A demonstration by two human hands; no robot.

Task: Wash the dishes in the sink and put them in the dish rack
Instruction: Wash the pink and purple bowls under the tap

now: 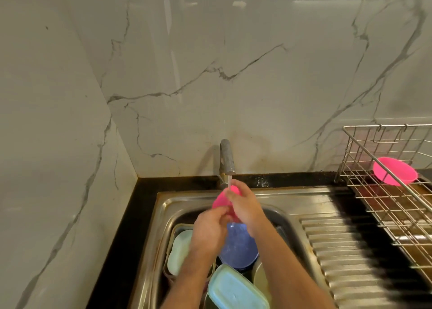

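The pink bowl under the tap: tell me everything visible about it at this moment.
The pink bowl is small, bright pink and looks like plastic. It is held above the sink, right under the tap, with a thin stream of water landing on it. Both hands grip it: the left hand from below, the right hand over its right side, hiding most of it. Only its rounded left part shows, so its tilt is unclear.
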